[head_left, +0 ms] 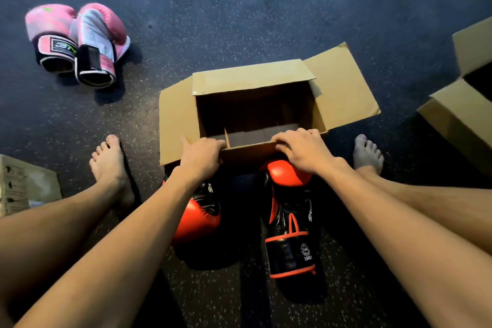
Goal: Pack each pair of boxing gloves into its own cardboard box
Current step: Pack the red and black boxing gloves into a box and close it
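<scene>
Partly hidden under box flap (250, 153): red gloves (285, 221).

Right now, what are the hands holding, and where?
Both hold the box by its near flap: left hand at its left end, right hand at its right.

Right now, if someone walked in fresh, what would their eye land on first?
Probably the open cardboard box in the middle of the view, with the left hand and right hand both gripping its near flap. On the near side of it lie the red and black gloves, not yet packed. The pink gloves stand out far off to the left on the dark floor.
</scene>
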